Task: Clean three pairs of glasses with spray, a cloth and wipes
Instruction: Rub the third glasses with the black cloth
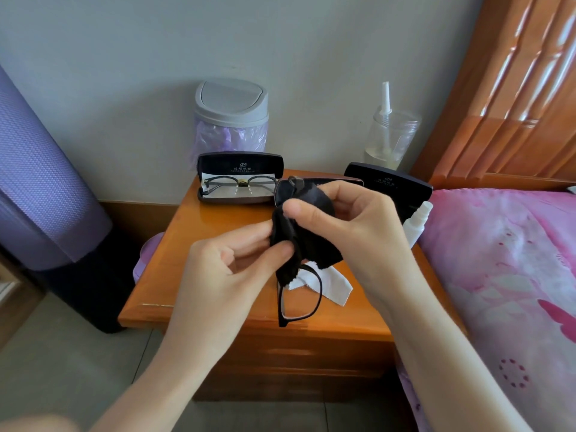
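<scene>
The fingers of my left hand [230, 263] pinch the black cloth [314, 241], thumb against forefinger. My right hand [352, 219] pinches the same cloth from above, fingers curled. The cloth wraps one lens of the black-framed glasses [299, 294]; the other lens hangs bare below it, over a white wipe [333, 286] lying on the tabletop [193, 244]. Behind, an open case [240, 165] holds a second pair of glasses [240, 183]. To the right stands another dark case [389, 182], with the white spray bottle [416, 221] just beside it, near the bed [498, 260]. A lidded bin [230, 113] and a clear jar [391, 135] stand by the wall.
</scene>
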